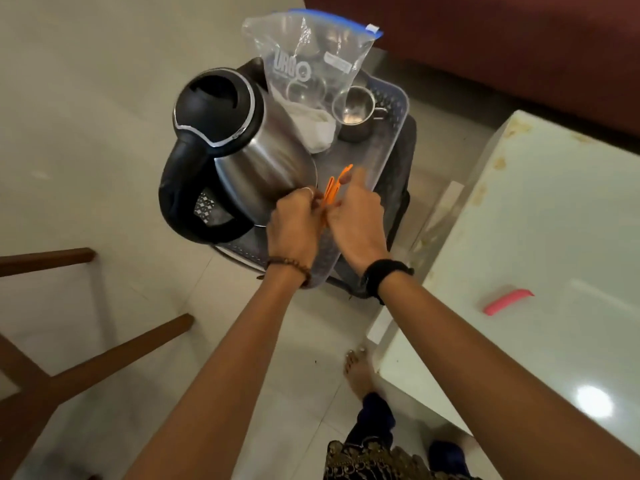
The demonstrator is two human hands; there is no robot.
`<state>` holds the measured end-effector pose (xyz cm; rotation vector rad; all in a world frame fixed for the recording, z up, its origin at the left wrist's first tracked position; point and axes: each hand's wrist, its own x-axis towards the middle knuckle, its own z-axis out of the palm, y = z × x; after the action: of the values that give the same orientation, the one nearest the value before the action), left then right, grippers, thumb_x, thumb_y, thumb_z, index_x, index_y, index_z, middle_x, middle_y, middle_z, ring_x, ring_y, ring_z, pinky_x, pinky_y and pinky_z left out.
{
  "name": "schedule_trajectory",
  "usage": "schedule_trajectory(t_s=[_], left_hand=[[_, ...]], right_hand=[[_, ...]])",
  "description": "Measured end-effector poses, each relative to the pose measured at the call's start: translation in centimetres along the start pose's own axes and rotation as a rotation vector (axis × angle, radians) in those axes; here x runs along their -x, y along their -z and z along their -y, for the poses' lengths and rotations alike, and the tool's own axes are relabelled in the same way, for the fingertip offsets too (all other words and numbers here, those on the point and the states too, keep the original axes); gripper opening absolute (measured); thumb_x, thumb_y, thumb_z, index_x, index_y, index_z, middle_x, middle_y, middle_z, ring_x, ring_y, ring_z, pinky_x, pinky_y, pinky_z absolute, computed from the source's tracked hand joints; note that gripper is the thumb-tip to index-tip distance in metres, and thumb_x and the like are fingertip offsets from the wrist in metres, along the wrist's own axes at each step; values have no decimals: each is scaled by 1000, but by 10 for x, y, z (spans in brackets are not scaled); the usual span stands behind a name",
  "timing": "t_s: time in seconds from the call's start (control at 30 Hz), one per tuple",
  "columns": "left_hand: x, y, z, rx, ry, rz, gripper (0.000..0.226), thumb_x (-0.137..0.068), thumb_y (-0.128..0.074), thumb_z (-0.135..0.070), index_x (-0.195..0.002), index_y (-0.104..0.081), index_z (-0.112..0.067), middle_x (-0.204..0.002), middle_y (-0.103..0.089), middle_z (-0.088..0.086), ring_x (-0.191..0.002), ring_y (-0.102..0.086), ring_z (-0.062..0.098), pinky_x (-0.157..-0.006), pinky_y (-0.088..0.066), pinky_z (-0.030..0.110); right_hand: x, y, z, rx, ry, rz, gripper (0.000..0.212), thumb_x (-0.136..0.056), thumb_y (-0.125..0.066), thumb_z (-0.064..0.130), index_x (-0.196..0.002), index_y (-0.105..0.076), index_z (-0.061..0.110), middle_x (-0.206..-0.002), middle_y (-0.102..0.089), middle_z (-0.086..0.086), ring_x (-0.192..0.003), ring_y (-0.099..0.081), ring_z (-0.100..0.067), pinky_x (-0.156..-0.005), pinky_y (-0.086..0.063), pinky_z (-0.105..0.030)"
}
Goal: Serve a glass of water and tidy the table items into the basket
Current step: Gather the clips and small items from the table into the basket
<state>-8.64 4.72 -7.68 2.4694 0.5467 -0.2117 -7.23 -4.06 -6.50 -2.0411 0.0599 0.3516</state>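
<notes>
A grey plastic basket (391, 161) sits on a dark stool. Inside it stand a steel electric kettle (249, 150) with a black lid and handle, a steel cup (355, 116) and a clear zip bag (311, 64) holding glasses and a white cloth. Both my hands meet over the basket's near end. My left hand (294, 223) and my right hand (356, 220) pinch a thin orange plastic tool (334, 187) between them, beside the kettle's base. The tool's lower end is hidden by my fingers.
A white glossy table (540, 271) stands at the right with a pink strip (507, 301) lying on it. A wooden chair frame (86, 351) is at the left. My bare foot (360, 372) is on the tiled floor. A dark red sofa is behind.
</notes>
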Motion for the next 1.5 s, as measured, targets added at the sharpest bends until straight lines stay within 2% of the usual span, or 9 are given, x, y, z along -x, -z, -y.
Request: schedule_trajectory(t_s=[0.17,0.27,0.5,0.67,0.8,0.9,1.07,1.27,1.5], left_hand=[[5,-16,-4,74,-40,-86,19,-91,-50,-20,-100,-61,-8,-103,-64,12,-95,-61,29,-80,-51,43],[24,-21,-21,190,-128,-139,16,-91,-53,-15,-103,-63,-10,-98,-66,7,-86,-61,15,-80,-49,29],[92,-82,-89,299,-239,82,15,-87,-58,-6,-100,-65,-10,-95,-67,5,-82,-61,10,-76,-49,18],[151,-164,-130,119,-315,297,18,-90,-55,-18,-106,-62,-17,-110,-66,0,-94,-63,12,-80,-53,24],[179,-222,-142,-180,-478,410,35,-91,-51,-18,-126,-50,-19,-141,-42,1,-128,-42,17,-95,-48,33],[176,-247,-143,-389,-515,382,52,-93,-49,-16,-141,-31,-25,-155,-14,6,-143,-14,20,-114,-27,34],[172,-264,-146,-484,-523,274,54,-92,-48,-9,-140,-33,-28,-149,-29,7,-135,-28,26,-106,-35,38],[166,-267,-143,-361,-371,134,57,-88,-46,6,-136,-40,-24,-139,-41,11,-118,-43,31,-91,-42,38],[162,-245,-149,281,-134,247,41,-89,-48,3,-127,-49,-14,-107,-59,13,-91,-58,25,-79,-54,43]], right_hand=[[1,9,-8,125,114,-26,12,-91,-47,6,-103,-49,6,-78,-60,-4,-71,-59,-24,-58,-47,-36],[17,30,-20,42,141,-92,9,-93,-49,12,-102,-51,11,-76,-58,5,-70,-61,-13,-63,-53,-35],[77,111,-91,-98,-34,-226,19,-93,-52,12,-98,-46,30,-83,-57,19,-72,-59,3,-63,-51,-11],[137,177,-163,24,-257,-324,21,-93,-52,14,-112,-49,21,-97,-61,7,-77,-59,-5,-68,-48,-20],[183,225,-222,84,-445,-447,23,-90,-50,10,-109,-49,22,-101,-60,6,-72,-56,-6,-59,-40,-22],[211,252,-261,175,-571,-510,26,-87,-50,5,-109,-50,18,-106,-55,0,-85,-47,-12,-63,-40,-27],[240,279,-306,378,-751,-437,36,-86,-52,1,-121,-49,12,-116,-48,-15,-101,-44,-30,-78,-45,-40],[242,272,-318,235,-703,-368,39,-87,-47,-2,-122,-44,14,-109,-48,-11,-86,-54,-28,-56,-38,-30],[202,248,-271,-43,-544,-317,47,-83,-55,5,-122,-39,25,-106,-56,-3,-75,-60,-20,-57,-44,-29]])
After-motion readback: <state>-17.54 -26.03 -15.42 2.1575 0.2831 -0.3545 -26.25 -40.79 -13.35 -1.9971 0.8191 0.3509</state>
